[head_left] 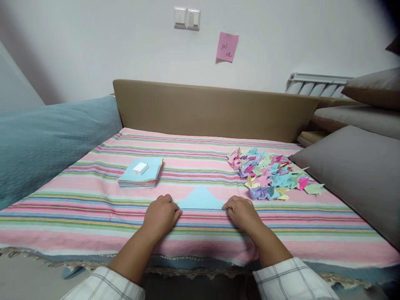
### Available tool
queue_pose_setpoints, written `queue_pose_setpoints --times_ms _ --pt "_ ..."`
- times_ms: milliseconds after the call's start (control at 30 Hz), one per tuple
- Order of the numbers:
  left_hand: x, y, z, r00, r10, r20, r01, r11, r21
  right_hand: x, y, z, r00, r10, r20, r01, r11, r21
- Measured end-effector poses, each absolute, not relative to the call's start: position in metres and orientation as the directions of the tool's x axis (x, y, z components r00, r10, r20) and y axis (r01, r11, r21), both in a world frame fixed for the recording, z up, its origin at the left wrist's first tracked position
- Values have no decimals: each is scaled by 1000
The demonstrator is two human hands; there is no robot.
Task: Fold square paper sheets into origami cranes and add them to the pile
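Note:
A light blue paper folded into a triangle [200, 198] lies flat on the striped cloth [93, 216] in front of me. My left hand [161, 215] rests curled at the triangle's left corner, fingertips pressed on it. At the right corner my right hand [241, 212] pinches and presses the paper's edge. Both hands have bent, closed fingers on the fold line.
A stack of coloured square papers [150, 177] with a small white block [140, 168] on top lies to the left. A heap of several folded paper cranes [268, 175] sits to the right. Grey cushions [359, 175] border the right, a teal blanket [46, 141] the left.

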State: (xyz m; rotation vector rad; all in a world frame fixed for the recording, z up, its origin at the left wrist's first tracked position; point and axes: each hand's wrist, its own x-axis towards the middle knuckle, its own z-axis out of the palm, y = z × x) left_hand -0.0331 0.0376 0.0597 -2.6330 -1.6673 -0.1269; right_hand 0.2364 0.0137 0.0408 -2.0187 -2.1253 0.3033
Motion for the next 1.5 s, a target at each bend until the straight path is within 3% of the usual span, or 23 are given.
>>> queue_pose_setpoints --times_ms 300,467,633,767,1100,1267,1500 --pt "-39 41 59 360 927 100 924 -370 99 245 14 39 -56 998 31 956 63 -286" --pt "-41 43 58 342 932 121 934 -352 69 244 15 40 -34 999 26 945 41 -324" --pt "-37 43 52 316 928 198 908 -357 222 241 16 35 -29 997 76 898 59 -436" --pt "-34 44 45 300 929 217 884 -356 302 238 16 33 -65 995 77 893 93 -440" --pt "-32 46 39 357 907 224 848 -416 330 238 17 30 -89 987 134 882 140 -449" --pt "-32 47 37 333 907 259 819 -414 398 238 16 29 -177 970 168 855 236 -463" --pt "-31 45 40 382 883 273 800 -464 382 240 16 21 -266 946 186 837 322 -442"
